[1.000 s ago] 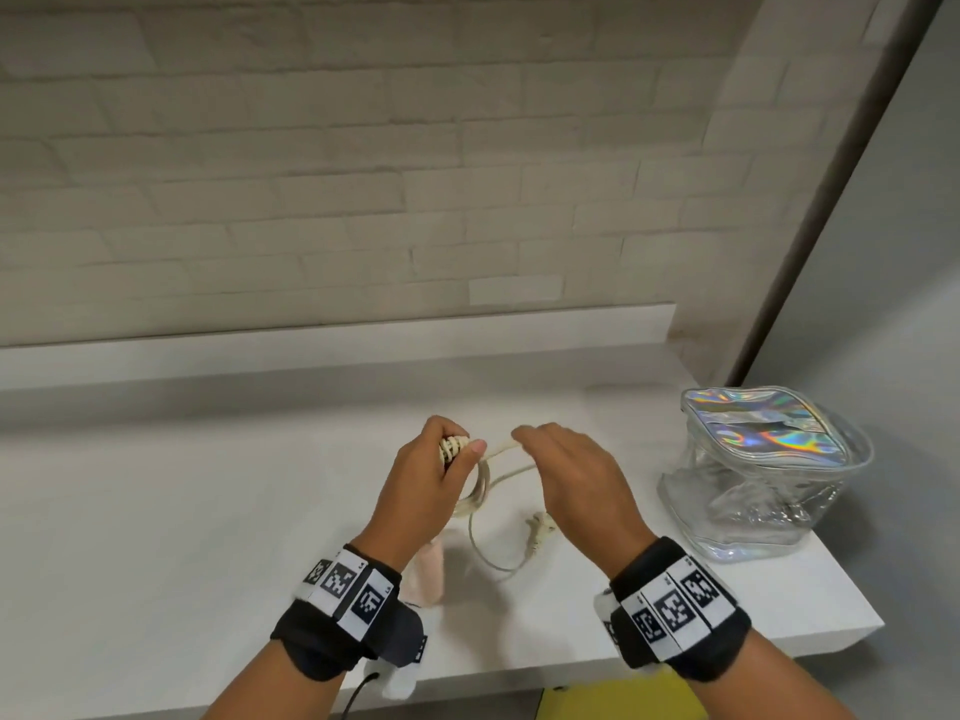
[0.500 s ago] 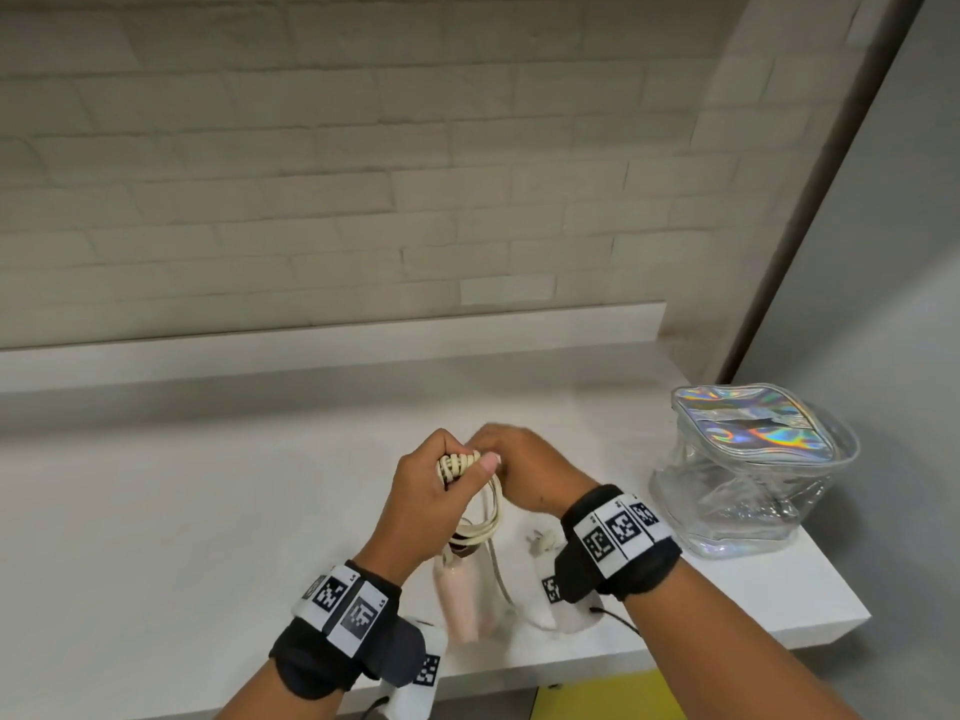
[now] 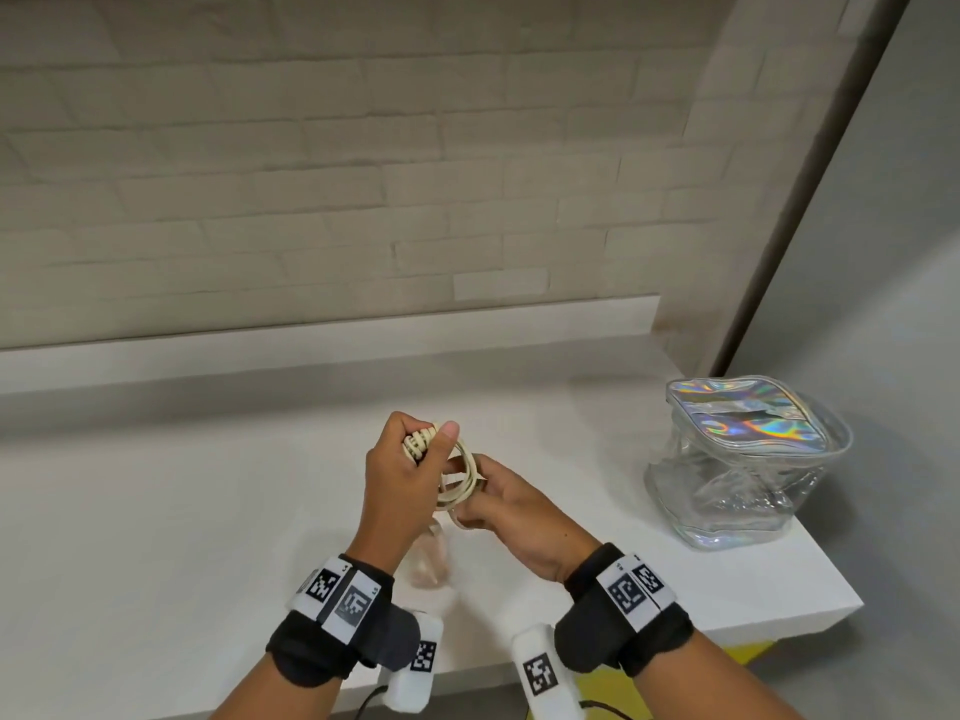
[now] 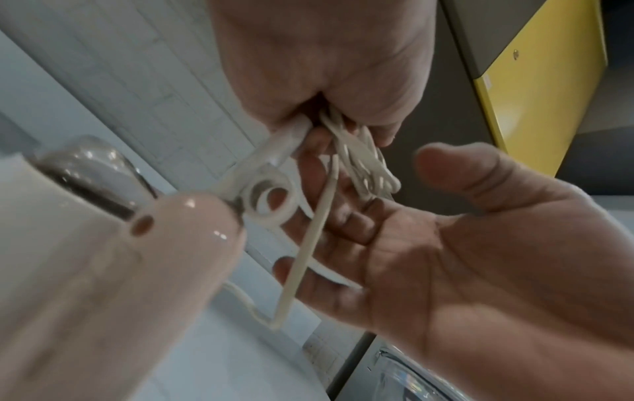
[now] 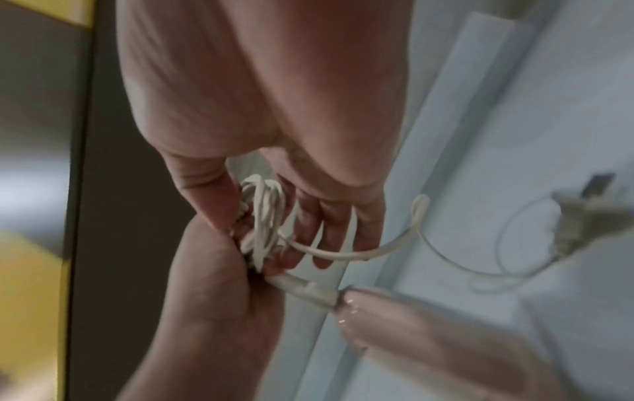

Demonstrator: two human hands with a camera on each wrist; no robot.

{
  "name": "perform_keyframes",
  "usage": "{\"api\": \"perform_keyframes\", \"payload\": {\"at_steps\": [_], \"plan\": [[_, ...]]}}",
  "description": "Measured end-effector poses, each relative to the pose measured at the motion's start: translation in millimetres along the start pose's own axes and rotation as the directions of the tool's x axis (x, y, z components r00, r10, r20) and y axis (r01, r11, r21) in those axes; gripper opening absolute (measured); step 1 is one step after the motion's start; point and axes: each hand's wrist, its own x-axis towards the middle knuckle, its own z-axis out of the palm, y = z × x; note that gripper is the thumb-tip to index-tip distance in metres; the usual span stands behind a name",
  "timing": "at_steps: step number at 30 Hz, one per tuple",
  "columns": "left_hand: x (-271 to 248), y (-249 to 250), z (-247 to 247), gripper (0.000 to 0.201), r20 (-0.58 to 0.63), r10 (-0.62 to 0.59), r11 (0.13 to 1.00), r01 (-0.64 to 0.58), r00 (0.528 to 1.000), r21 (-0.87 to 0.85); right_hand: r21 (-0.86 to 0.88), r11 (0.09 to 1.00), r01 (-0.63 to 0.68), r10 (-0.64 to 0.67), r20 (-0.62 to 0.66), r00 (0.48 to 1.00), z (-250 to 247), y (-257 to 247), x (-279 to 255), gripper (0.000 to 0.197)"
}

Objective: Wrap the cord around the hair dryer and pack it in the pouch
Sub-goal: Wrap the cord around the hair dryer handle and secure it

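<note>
The thin cream-white cord [image 3: 460,472] is gathered in loops above the white counter [image 3: 156,511] and clenched by the curled fingers of the left hand [image 3: 402,478]. The glossy pale pink hair dryer [image 3: 430,561] hangs below that fist. The loops are touched by the right hand [image 3: 511,509], whose fingers [image 4: 322,282] are loosely extended beneath them. The clear plastic pouch with an iridescent top [image 3: 743,459] is seen well apart at the counter's right end.

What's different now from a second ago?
The right hand swung from above the cord to beneath the coils, palm up, laying on another loop. The left hand still grips the wrapped bundle with the hair dryer hanging below. The pouch has not moved.
</note>
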Motion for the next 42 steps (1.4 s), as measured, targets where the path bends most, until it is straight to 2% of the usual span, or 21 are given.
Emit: {"api": "perform_keyframes", "payload": {"at_steps": [2, 7, 10, 13, 16, 19, 23, 25, 27, 29, 34, 37, 39, 41, 42], "plan": [[-2, 0, -1, 0.023, 0.006, 0.003, 1.000, -0.003, 1.000, 0.009, 0.037, 0.999, -0.031, 0.033, -0.039, 0.999, -1, -1, 3, 0.034], [-7, -3, 3, 0.022, 0.038, -0.033, 0.999, 0.033, 0.999, 0.008, -0.014, 0.999, -0.048, 0.045, -0.190, 0.981, 3, 2, 11, 0.014], [-9, -4, 3, 0.021, 0.033, -0.054, 0.998, 0.055, 0.998, -0.009, 0.006, 0.999, -0.054, 0.054, -0.166, 0.985, 3, 1, 11, 0.013], [-10, -4, 3, 0.029, 0.047, -0.070, 0.997, 0.071, 0.996, -0.031, 0.034, 0.997, -0.065, 0.068, -0.131, 0.989, 0, 0, 9, 0.019], [-9, -4, 4, 0.010, 0.068, -0.065, 0.998, 0.065, 0.996, -0.005, 0.117, 0.989, -0.093, 0.101, -0.062, 0.993, -3, -1, 7, 0.023], [-9, -5, 4, 0.013, 0.074, -0.102, 0.994, 0.104, 0.992, -0.027, 0.190, 0.977, -0.094, 0.098, -0.011, 0.995, -6, -4, 5, 0.012], [-7, 0, 3, 0.018, 0.084, -0.132, 0.987, 0.139, 0.988, -0.077, 0.241, 0.970, -0.022, 0.033, -0.040, 0.999, -2, -6, 0, 0.025], [-6, 1, 1, 0.023, 0.098, -0.137, 0.987, 0.144, 0.986, -0.073, 0.329, 0.944, 0.019, 0.008, -0.079, 0.997, -1, -3, -1, 0.029], [-6, 2, 1, 0.028, 0.103, -0.131, 0.990, 0.137, 0.986, -0.046, 0.424, 0.905, 0.028, 0.009, -0.085, 0.996, -2, -3, -1, 0.042], [-6, 1, 1, 0.029, 0.109, -0.125, 0.991, 0.128, 0.986, -0.025, 0.423, 0.906, 0.023, 0.007, -0.069, 0.998, -1, -6, -1, 0.049], [-14, 2, 9, 0.010, 0.109, -0.089, 0.993, 0.096, 0.990, -0.067, 0.146, 0.986, 0.079, -0.054, -0.170, 0.984, 7, -11, -4, 0.055], [-15, 1, 11, 0.010, 0.090, -0.065, 0.996, 0.070, 0.994, -0.046, -0.224, 0.970, 0.097, -0.165, -0.307, 0.937, 17, -14, -9, 0.047], [-12, 1, 10, 0.017, 0.068, -0.027, 0.999, 0.026, 0.997, 0.020, -0.550, 0.831, 0.083, -0.340, -0.383, 0.859, 22, -12, -13, 0.041], [-11, -1, 9, 0.022, 0.046, 0.016, 0.997, -0.020, 0.999, 0.079, -0.826, 0.563, 0.027, -0.513, -0.324, 0.795, 21, -8, -16, 0.037], [-11, -2, 9, 0.024, 0.036, 0.028, 0.995, -0.031, 0.999, 0.094, -0.902, 0.431, -0.002, -0.567, -0.273, 0.777, 19, -7, -16, 0.033]]}}
